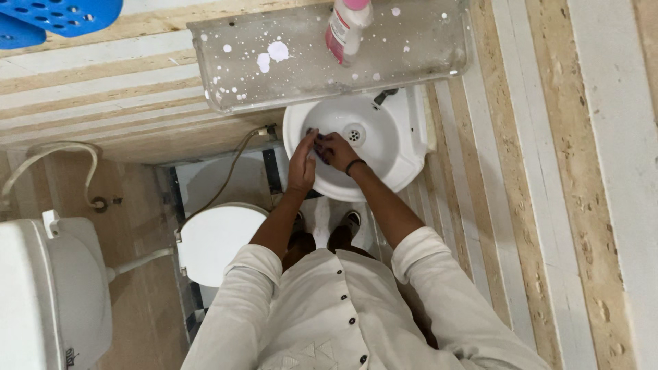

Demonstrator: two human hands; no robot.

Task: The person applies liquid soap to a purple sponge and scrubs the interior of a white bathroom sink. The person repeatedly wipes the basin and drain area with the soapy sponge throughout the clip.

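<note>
Both my hands meet over the left side of a small white wash basin [384, 147]. My left hand [301, 163] lies with fingers stretched along a small dark blue thing [319, 146], pressing it against my right hand [337, 151], which curls around it. What the thing is stays unclear, as the fingers hide most of it. A black band circles my right wrist. The basin's drain [354, 133] lies just right of my hands, and a dark tap [384, 96] sticks out under the shelf. My white sleeves are pushed up.
A glass shelf [288, 68] spattered with white spots hangs above the basin and carries a pink bottle [346, 27]. A white toilet [55, 288] stands at the left, with a round white lid [216, 240], a hose [233, 171] and a blue perforated plastic item [55, 15].
</note>
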